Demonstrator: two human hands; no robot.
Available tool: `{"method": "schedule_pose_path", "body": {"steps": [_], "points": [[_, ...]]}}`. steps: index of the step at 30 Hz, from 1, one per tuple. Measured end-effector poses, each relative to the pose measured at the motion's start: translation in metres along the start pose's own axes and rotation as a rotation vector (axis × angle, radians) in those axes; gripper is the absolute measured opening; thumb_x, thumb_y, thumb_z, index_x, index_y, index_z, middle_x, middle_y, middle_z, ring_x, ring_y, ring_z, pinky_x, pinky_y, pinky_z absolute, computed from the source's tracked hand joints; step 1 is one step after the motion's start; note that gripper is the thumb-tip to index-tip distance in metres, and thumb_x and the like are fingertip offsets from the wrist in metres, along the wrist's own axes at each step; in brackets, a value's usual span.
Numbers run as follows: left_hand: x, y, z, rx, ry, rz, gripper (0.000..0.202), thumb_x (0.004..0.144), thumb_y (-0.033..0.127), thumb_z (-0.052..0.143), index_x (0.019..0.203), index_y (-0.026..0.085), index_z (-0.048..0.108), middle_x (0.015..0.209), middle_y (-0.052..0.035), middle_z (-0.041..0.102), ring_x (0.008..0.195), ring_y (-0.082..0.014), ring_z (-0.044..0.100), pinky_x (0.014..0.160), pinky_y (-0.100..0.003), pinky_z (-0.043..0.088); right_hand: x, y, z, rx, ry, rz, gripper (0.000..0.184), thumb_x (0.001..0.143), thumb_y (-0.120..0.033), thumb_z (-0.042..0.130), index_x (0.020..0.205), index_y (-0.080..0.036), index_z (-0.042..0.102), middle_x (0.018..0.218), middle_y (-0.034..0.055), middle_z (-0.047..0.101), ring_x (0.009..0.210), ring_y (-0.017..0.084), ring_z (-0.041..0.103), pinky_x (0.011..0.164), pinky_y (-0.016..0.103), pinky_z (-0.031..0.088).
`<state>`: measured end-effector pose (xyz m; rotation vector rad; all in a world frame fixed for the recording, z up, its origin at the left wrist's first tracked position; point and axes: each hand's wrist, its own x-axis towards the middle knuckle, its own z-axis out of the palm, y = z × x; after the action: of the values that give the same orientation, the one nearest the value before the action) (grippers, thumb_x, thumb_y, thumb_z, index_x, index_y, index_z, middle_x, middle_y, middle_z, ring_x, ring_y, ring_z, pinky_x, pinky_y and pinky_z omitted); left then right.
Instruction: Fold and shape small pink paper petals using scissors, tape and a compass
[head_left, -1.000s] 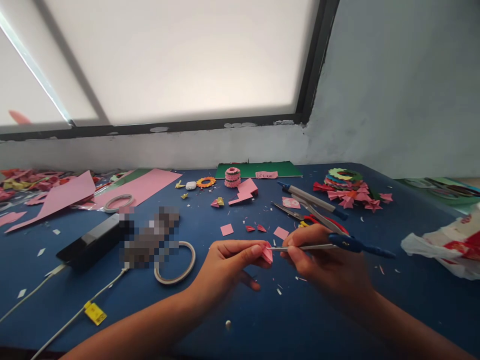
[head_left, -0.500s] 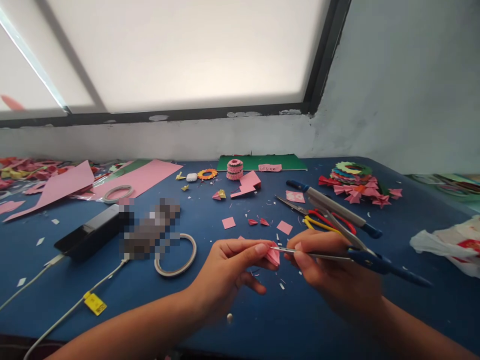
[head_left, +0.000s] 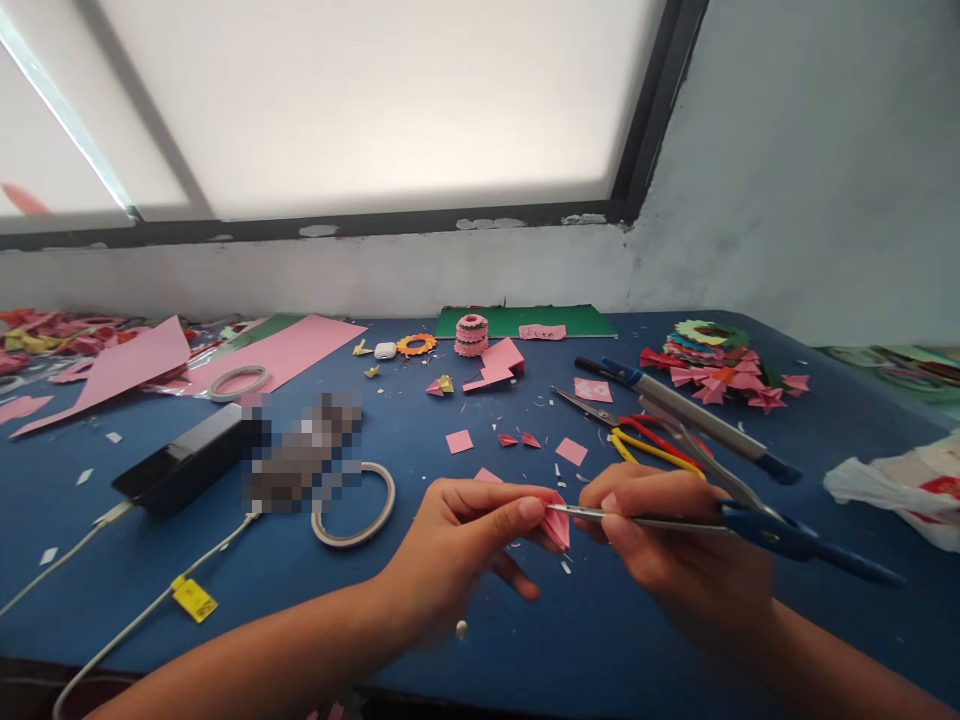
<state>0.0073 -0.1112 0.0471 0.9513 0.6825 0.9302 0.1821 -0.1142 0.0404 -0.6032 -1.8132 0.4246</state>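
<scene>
My left hand (head_left: pixel 465 545) pinches a small folded pink paper piece (head_left: pixel 556 524) between thumb and fingertips, just above the blue table (head_left: pixel 525 640). My right hand (head_left: pixel 664 540) grips a drawing compass (head_left: pixel 750 520) with a blue hinge; its metal point touches the pink piece. Both hands are closed on what they hold.
Scissors with red and yellow handles (head_left: pixel 637 435) and a grey pen (head_left: pixel 697 415) lie behind my right hand. Tape rings (head_left: pixel 360 510) (head_left: pixel 238 383), a black block (head_left: pixel 184 465) with cables, pink sheets (head_left: pixel 277 355), paper flowers (head_left: pixel 712 365), a white plastic bag (head_left: pixel 900 485) and paper scraps surround the work spot.
The view has shifted slightly; both hands stay together on the pink piece, and the compass point has stayed against it while its blue end swung a little lower right.
</scene>
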Motion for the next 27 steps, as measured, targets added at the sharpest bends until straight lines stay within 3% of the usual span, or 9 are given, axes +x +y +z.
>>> {"method": "schedule_pose_path", "body": {"steps": [4,10,15,22,27], "points": [[-0.001,-0.001,-0.002,0.033,-0.021,0.022,0.012,0.077,0.021,0.068,0.083,0.015,0.076,0.066,-0.0051,0.069,0.068,-0.0137,0.065,0.041,-0.012,0.052,0.004,-0.006,0.001,-0.13,0.039,-0.041,0.02,0.074,-0.005,0.051,0.074,-0.024,0.048,0.066,-0.0042,0.059,0.055,0.01,0.059,0.052,0.021,0.052],[0.002,-0.001,-0.004,0.125,0.049,0.0,0.007,0.072,0.02,0.073,0.074,0.014,0.076,0.062,-0.0022,0.066,0.06,-0.0091,0.061,0.046,-0.012,0.053,0.003,-0.009,0.008,-0.382,0.028,-0.151,0.02,0.073,-0.006,0.048,0.06,-0.021,0.052,0.056,-0.0024,0.06,0.046,0.008,0.056,0.047,0.018,0.048],[0.005,0.001,-0.005,0.134,0.055,-0.04,0.008,0.072,0.02,0.073,0.073,0.013,0.075,0.06,-0.0014,0.065,0.058,-0.0086,0.061,0.046,-0.012,0.052,-0.005,-0.002,0.012,-0.371,0.079,-0.177,0.017,0.074,-0.006,0.05,0.073,-0.023,0.055,0.063,-0.0022,0.063,0.053,0.01,0.059,0.053,0.022,0.05],[0.006,0.002,-0.006,0.159,0.059,-0.035,0.008,0.072,0.02,0.072,0.075,0.013,0.075,0.059,-0.0019,0.066,0.058,-0.0089,0.062,0.047,-0.013,0.052,-0.003,-0.008,0.006,-0.471,0.006,-0.167,0.017,0.074,-0.006,0.053,0.068,-0.022,0.055,0.062,-0.003,0.063,0.053,0.009,0.059,0.053,0.019,0.051],[0.004,0.001,-0.007,0.192,0.035,-0.012,0.008,0.072,0.019,0.073,0.077,0.014,0.075,0.06,-0.0015,0.068,0.059,-0.0089,0.063,0.049,-0.013,0.053,0.0,-0.01,0.005,-0.321,0.031,-0.092,0.017,0.074,-0.006,0.051,0.07,-0.022,0.052,0.059,-0.0039,0.062,0.049,0.009,0.059,0.049,0.02,0.05]]}}
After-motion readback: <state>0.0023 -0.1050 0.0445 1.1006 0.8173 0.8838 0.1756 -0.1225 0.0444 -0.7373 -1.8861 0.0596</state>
